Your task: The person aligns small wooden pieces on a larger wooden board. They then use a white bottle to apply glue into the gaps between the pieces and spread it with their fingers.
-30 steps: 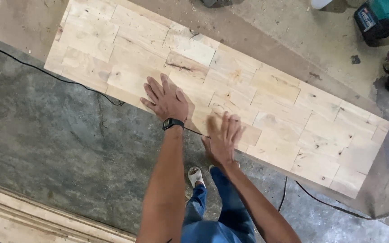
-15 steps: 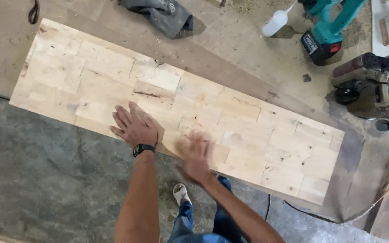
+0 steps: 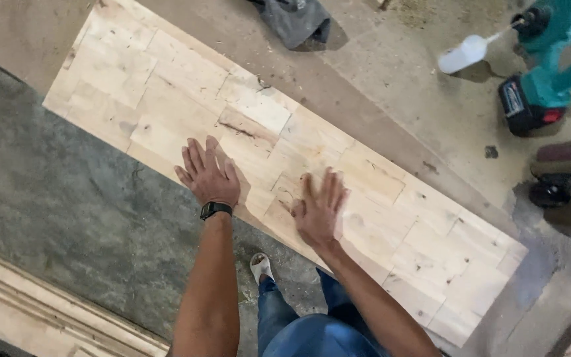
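Observation:
A long panel of glued pale wood blocks (image 3: 391, 218) lies flat on a dusty workbench, running from upper left to lower right. My left hand (image 3: 207, 174), with a black watch on the wrist, rests palm down with fingers spread near the panel's front edge. My right hand (image 3: 318, 208) lies flat on the panel just to the right, fingers spread and slightly blurred. Neither hand holds anything.
A teal cordless power tool (image 3: 542, 73) and a white squeeze bottle (image 3: 465, 54) sit at the upper right. A dark sander (image 3: 563, 182) is at the right edge. A grey cloth (image 3: 295, 20) lies at the top. Moulded wood trim (image 3: 47, 307) runs along the lower left floor.
The view has shifted, so the panel sits differently in frame. Both hands stay flat on the panel; the right hand has slid a little along the wood.

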